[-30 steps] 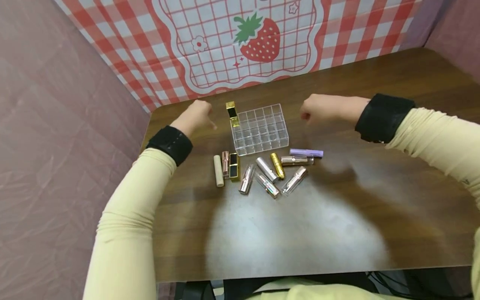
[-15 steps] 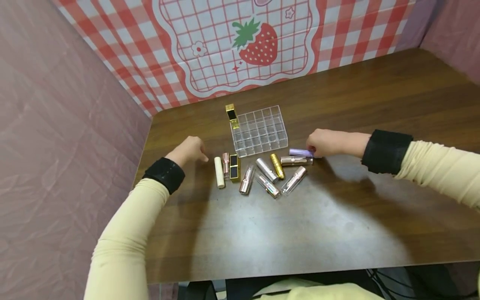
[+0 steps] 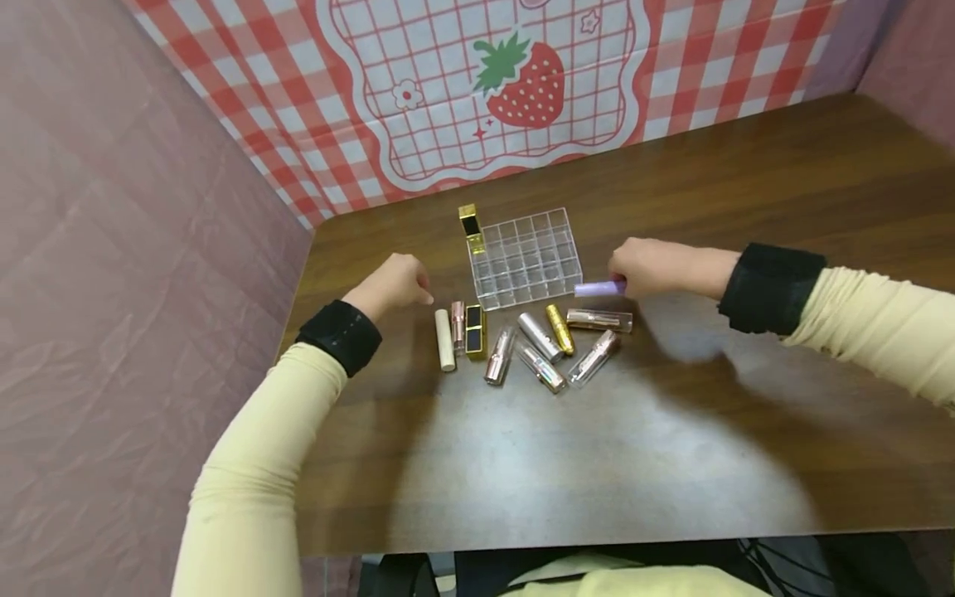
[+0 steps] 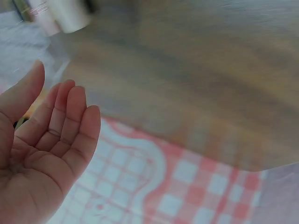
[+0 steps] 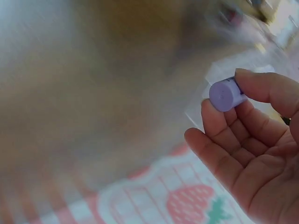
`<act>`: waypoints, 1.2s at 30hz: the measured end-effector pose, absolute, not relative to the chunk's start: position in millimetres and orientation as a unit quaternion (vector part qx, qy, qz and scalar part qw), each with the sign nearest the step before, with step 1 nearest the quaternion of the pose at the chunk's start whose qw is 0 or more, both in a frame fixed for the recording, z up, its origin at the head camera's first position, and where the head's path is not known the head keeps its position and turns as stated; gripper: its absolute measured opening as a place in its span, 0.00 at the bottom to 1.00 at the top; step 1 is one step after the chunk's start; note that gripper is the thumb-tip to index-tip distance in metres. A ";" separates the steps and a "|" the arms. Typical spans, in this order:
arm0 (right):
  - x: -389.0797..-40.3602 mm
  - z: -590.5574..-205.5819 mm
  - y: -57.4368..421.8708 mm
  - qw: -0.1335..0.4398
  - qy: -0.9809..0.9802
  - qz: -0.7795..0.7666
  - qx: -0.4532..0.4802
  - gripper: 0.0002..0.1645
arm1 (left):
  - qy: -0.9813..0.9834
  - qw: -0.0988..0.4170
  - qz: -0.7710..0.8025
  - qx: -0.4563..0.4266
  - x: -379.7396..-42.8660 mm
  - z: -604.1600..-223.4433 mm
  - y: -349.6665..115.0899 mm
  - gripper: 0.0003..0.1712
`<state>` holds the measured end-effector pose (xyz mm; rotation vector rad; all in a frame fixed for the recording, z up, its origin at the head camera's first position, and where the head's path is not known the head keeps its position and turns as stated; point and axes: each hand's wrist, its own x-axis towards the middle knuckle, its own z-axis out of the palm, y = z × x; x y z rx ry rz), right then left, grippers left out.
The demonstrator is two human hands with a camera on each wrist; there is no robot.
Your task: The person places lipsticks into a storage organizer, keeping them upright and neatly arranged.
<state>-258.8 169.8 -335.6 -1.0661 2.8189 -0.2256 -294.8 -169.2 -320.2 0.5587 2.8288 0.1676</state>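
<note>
In the head view, my right hand [image 3: 655,267] pinches a slim purple lipstick tube [image 3: 595,288] between thumb and fingers, just off the front right corner of a clear divided lipstick organizer [image 3: 526,259]. The tube's round end [image 5: 222,96] faces the camera in the right wrist view. My left hand [image 3: 390,286] holds nothing; it hovers left of the organizer, near a cream tube [image 3: 444,340], and its fingers [image 4: 74,112] are relaxed in the left wrist view. One gold-and-black lipstick [image 3: 470,222] stands in the organizer's back left corner.
In front of the organizer lie a pink tube [image 3: 458,327], a black-and-gold lipstick [image 3: 475,332], a gold tube [image 3: 559,330], a silver tube [image 3: 540,337] and several clear-ended ones. A checkered strawberry cloth [image 3: 522,87] hangs behind the wooden table [image 3: 746,182].
My right hand came down to the purple tube, gripped it and raised it slightly off the table. My left hand moved down toward the cream tube, then a little up.
</note>
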 end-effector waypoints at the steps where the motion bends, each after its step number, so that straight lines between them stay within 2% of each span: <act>1: -260.9 -326.5 167.0 0.058 0.932 -0.072 -0.351 0.07 | 0.970 0.118 0.064 0.201 -295.3 -315.1 -163.9 0.09; 4: -267.9 -300.7 155.6 0.057 0.930 -0.059 -0.358 0.05 | 0.964 0.092 0.085 0.235 -295.1 -300.0 -144.6 0.06; 7: -274.7 -281.8 140.5 0.061 0.924 -0.047 -0.373 0.07 | 0.953 0.069 0.094 0.281 -292.9 -288.9 -122.4 0.05; 12: -282.3 -262.6 117.9 0.065 0.924 -0.046 -0.374 0.06 | 0.938 0.057 0.108 0.324 -289.2 -280.3 -87.7 0.08; 18: -287.9 -254.4 101.9 0.082 0.924 -0.053 -0.369 0.06 | 0.936 0.057 0.121 0.324 -288.1 -281.1 -75.4 0.09; 24: -290.3 -257.1 101.4 0.071 0.920 -0.059 -0.382 0.04 | 0.939 0.061 0.116 0.317 -290.9 -281.9 -78.0 0.09; 31: -288.3 -255.0 122.7 0.081 0.930 -0.070 -0.352 0.13 | 0.957 0.034 0.069 0.281 -310.6 -253.4 -86.5 0.09; 32: -288.4 -255.3 125.5 0.083 0.929 -0.069 -0.353 0.13 | 0.959 0.033 0.065 0.273 -313.7 -248.9 -87.4 0.09; 34: -289.3 -257.0 129.7 0.089 0.929 -0.073 -0.352 0.05 | 0.963 0.026 0.055 0.261 -319.9 -241.6 -88.3 0.10; 35: -289.9 -258.4 131.5 0.090 0.928 -0.074 -0.353 0.04 | 0.965 0.027 0.051 0.256 -322.6 -238.7 -88.0 0.10; 36: -290.3 -259.8 132.8 0.088 0.927 -0.075 -0.356 0.07 | 0.966 0.026 0.044 0.254 -325.2 -236.6 -87.2 0.09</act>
